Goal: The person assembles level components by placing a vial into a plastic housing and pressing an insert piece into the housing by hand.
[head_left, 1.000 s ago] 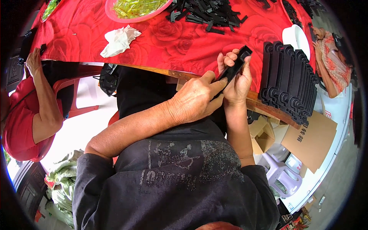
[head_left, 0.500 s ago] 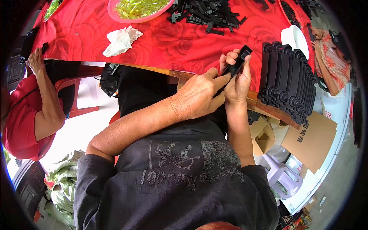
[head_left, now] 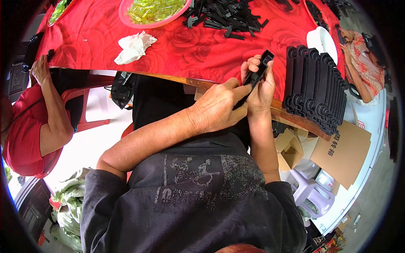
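A long black plastic part (head_left: 264, 63) with a hollow, open-topped end is tilted upright just past the table's front edge. My right hand (head_left: 262, 95) wraps around it, fingers on its left side and thumb near the top. Across its lower half lies my left hand (head_left: 221, 103), index finger stretched along it and thumb beneath, gripping it. The lower end is hidden behind the left hand. Beside my right hand, a row of similar black plastic parts (head_left: 314, 84) with rounded ends stands packed together on the table.
On the red flowered tablecloth (head_left: 185, 55) are a crumpled white tissue (head_left: 134, 47), a pink basin (head_left: 122, 16) of yellow-green clear pieces, a heap of small black parts (head_left: 225, 14) and a white bowl (head_left: 314, 40). Co-workers (head_left: 52, 122) sit left and right. Cardboard (head_left: 346, 156) and a lilac stool (head_left: 312, 192) stand lower right.
The view has shifted slightly. Both hands keep hold of the black part in nearly the same pose.
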`<state>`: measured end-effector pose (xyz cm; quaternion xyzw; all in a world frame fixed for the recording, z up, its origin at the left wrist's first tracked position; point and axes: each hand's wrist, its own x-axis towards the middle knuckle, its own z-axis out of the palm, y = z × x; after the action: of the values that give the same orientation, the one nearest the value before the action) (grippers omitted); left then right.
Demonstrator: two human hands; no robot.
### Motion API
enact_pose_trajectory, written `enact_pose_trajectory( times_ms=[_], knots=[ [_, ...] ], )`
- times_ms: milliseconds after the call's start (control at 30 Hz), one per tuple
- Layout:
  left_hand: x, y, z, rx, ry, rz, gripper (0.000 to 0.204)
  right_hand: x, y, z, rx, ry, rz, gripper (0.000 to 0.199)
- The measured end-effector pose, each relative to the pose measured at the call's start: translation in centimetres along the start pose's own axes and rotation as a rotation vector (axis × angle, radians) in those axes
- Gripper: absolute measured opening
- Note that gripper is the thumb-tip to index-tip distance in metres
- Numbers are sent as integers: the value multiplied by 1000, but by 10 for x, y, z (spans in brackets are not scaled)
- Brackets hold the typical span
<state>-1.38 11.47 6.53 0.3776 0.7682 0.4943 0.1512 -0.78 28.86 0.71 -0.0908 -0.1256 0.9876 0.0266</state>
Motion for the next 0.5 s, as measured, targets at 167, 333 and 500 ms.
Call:
enact_pose_trajectory(
  times_ms=[167, 333, 500],
  knots=[
    [-6, -2, 4, 17, 36, -1, 39, 1, 0, -1, 43, -39, 25, 37],
    [-6, 1, 3, 26, 16, 10, 34, 1, -1, -2, 101, -59, 51, 37],
    [-8, -1, 6, 44, 29, 27, 28, 2, -1, -2, 175, -80, 85, 36]
  ],
)
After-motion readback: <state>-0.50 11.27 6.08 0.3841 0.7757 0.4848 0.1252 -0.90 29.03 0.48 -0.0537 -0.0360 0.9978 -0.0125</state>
